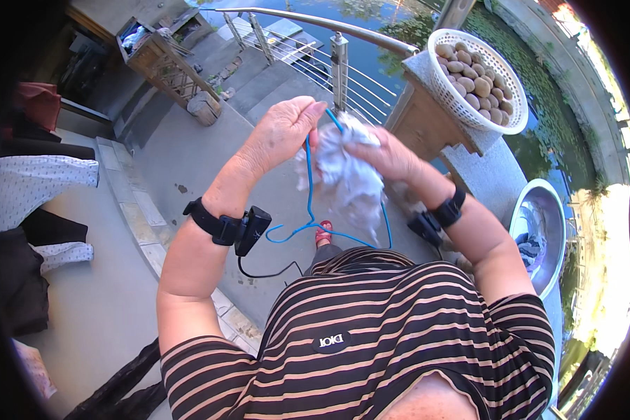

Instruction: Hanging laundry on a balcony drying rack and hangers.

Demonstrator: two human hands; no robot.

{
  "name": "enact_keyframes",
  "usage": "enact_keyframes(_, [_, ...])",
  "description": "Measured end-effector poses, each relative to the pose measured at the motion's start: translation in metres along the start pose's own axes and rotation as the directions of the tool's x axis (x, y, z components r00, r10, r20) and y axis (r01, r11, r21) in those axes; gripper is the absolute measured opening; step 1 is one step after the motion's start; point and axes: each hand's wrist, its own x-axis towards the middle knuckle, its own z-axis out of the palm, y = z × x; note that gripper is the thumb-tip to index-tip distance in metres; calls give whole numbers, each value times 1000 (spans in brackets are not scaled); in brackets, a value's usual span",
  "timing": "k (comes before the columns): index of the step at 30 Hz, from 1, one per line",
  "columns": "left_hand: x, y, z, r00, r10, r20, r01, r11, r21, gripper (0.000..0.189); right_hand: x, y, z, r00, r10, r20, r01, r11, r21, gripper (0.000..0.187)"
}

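My left hand pinches a blue wire hanger near one end of its frame. The hanger's hook points down and to the left, at about the height of my wrist strap. My right hand grips a bunched white cloth, which hangs down over part of the hanger and is blurred. The blue wire runs behind or through the cloth; which of the two cannot be told. The fingertips of my right hand are partly hidden by the cloth.
A white plastic basket of round brown produce stands on the stone ledge at upper right. Below it on the ledge is a metal basin with wet cloth. Clothes hang at left, including a patterned white garment. A metal railing borders steps and water.
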Motion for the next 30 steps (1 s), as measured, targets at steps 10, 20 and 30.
enact_keyframes(10, [8,28,-35,888,318,-333,-305,948,90,36,34,-32,8,994,-23,-108,36,993,112,38])
enact_keyframes(20, [-1,-4,-139,793,-23,-608,-295,859,-418,34,-48,10,11,961,275,-11,-271,953,137,31])
enact_keyframes(30, [-27,-29,-153,880,-257,-400,18,859,-511,41,-58,28,-7,894,404,-193,-270,830,489,24])
